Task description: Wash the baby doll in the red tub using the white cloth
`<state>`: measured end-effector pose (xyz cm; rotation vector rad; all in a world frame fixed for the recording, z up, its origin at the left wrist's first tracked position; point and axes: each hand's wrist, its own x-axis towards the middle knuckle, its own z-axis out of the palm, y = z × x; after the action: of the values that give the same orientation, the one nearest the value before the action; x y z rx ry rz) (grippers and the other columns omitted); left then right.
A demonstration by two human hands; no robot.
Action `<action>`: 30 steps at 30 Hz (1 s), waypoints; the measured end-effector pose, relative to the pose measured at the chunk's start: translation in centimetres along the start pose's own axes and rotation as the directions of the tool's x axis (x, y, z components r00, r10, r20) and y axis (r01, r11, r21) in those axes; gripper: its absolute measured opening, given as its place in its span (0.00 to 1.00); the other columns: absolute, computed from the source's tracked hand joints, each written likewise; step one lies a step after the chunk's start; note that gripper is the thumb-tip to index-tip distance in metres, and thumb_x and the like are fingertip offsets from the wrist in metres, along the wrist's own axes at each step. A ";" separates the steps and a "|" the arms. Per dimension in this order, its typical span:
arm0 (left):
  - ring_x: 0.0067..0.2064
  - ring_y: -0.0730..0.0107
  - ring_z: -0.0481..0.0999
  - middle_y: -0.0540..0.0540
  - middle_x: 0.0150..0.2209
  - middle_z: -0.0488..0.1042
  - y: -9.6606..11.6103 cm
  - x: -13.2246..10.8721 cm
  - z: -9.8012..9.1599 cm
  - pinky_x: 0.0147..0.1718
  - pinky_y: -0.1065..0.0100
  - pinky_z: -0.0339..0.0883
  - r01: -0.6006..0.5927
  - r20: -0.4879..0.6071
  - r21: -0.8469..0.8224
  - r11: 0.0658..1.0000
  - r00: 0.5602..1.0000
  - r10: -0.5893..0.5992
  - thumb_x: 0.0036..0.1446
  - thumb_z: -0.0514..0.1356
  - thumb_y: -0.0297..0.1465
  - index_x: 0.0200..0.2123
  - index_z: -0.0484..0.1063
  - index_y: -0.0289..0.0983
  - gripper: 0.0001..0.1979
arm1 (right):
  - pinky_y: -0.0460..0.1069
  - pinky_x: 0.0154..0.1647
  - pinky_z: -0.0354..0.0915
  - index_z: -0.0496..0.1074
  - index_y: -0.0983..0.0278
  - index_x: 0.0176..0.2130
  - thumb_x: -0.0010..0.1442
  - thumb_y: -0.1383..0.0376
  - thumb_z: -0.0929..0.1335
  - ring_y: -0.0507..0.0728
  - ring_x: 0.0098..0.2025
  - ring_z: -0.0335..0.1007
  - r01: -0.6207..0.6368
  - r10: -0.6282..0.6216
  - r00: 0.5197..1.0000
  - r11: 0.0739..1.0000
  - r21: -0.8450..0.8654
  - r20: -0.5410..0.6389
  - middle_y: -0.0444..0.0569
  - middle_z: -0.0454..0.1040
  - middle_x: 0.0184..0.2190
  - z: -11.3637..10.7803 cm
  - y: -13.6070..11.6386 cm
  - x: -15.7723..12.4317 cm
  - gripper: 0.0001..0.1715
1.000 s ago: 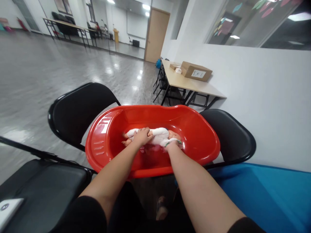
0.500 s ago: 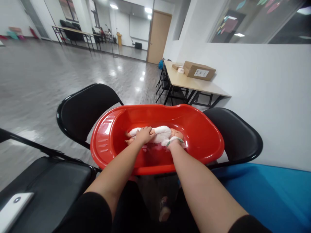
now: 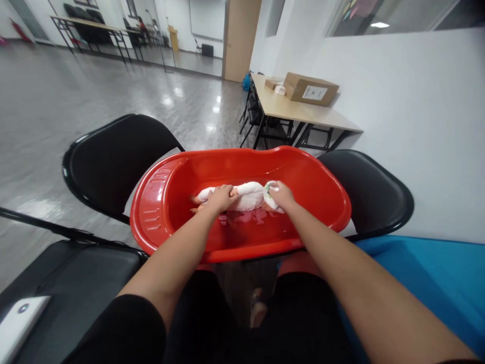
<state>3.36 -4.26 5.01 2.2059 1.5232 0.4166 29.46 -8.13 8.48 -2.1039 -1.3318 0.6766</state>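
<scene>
I see the red plastic baby tub [image 3: 326, 202] resting across two black folding chairs [image 3: 113, 162], with the white-clothed baby doll [image 3: 246, 195] lying lengthwise in its basin. My left hand [image 3: 221, 198] sits on the doll's leg end and my right hand [image 3: 280, 196] at its head end. Behind the tub to the right a wooden worktop [image 3: 303, 114] carries a brown cardboard box [image 3: 310, 89], and a white phone [image 3: 18, 323] lies on the black seat at my near left.

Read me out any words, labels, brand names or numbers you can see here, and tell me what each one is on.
No text here can be read.
Cardboard box on the far table: a white label with print too small to read.
White phone on the black seat at lower left: a small round mark, too blurred to tell.
Red tub, the doll in it, the left hand and the right hand: no lettering shows.
</scene>
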 end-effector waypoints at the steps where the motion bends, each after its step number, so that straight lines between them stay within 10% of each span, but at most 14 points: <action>1: 0.57 0.50 0.69 0.42 0.55 0.73 0.0 0.0 0.0 0.57 0.45 0.58 -0.011 -0.002 0.001 1.000 1.000 0.011 0.65 0.56 0.46 0.49 0.72 0.44 0.16 | 0.49 0.52 0.66 0.74 0.58 0.55 0.62 0.62 0.67 0.58 0.51 0.71 0.109 -0.112 0.994 0.985 -0.132 -0.016 0.52 0.74 0.52 -0.5 0.2 0.7 0.22; 5: 0.50 0.54 0.73 0.44 0.49 0.76 -0.3 0.0 0.0 0.50 0.56 0.64 -0.039 -0.005 -0.008 0.999 0.999 0.039 0.64 0.57 0.45 0.45 0.73 0.42 0.14 | 0.62 0.64 0.59 0.72 0.57 0.60 0.63 0.59 0.65 0.69 0.65 0.57 0.434 -0.383 0.898 0.698 -0.570 0.216 0.55 0.59 0.67 -0.8 1.6 2.9 0.27; 10: 0.46 0.58 0.74 0.45 0.48 0.76 -1.4 0.7 0.2 0.42 0.64 0.63 -0.092 -0.005 -0.086 0.992 0.996 0.092 0.62 0.59 0.44 0.47 0.74 0.41 0.16 | 0.62 0.65 0.55 0.62 0.59 0.67 0.61 0.61 0.68 0.67 0.66 0.54 0.609 -0.405 0.792 0.471 -0.638 0.457 0.55 0.60 0.66 0.4 3.8 3.2 0.37; 15: 0.43 0.63 0.74 0.48 0.45 0.77 -1.7 1.3 -0.3 0.40 0.68 0.61 -0.088 0.060 -0.157 0.984 0.993 0.098 0.61 0.60 0.44 0.48 0.74 0.40 0.17 | 0.57 0.57 0.57 0.73 0.65 0.55 0.64 0.62 0.68 0.65 0.59 0.58 0.709 -0.539 0.672 0.271 -0.651 0.507 0.56 0.67 0.60 0.4 4.5 2.8 0.22; 20: 0.40 0.65 0.74 0.48 0.42 0.78 -1.1 1.1 -0.6 0.36 0.69 0.60 -0.016 0.062 -0.128 0.992 0.998 0.024 0.62 0.59 0.46 0.47 0.76 0.40 0.18 | 0.57 0.51 0.55 0.78 0.67 0.42 0.69 0.66 0.61 0.63 0.52 0.60 0.799 -0.588 0.563 0.204 -0.566 0.581 0.58 0.73 0.48 0.0 3.7 2.8 0.18; 26: 0.41 0.65 0.74 0.49 0.43 0.77 -1.2 0.8 -0.4 0.38 0.70 0.62 0.065 0.044 -0.164 0.984 0.997 -0.058 0.63 0.59 0.48 0.50 0.75 0.41 0.21 | 0.55 0.58 0.56 0.79 0.66 0.36 0.64 0.71 0.62 0.62 0.53 0.64 0.800 -0.561 0.592 0.321 -0.507 0.579 0.59 0.75 0.39 1.9 3.7 2.2 0.16; 30: 0.41 0.64 0.74 0.47 0.44 0.77 -1.1 0.8 -0.6 0.36 0.69 0.61 0.155 0.001 -0.124 0.980 0.988 -0.157 0.60 0.62 0.50 0.53 0.69 0.40 0.25 | 0.57 0.60 0.56 0.79 0.64 0.36 0.65 0.71 0.62 0.63 0.54 0.65 0.845 -0.596 0.519 0.252 -0.472 0.612 0.57 0.76 0.41 2.5 4.0 1.6 0.16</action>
<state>2.49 -3.06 4.98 1.9766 1.6158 0.4585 30.94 -7.58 3.74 -1.4606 -2.9105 -0.0263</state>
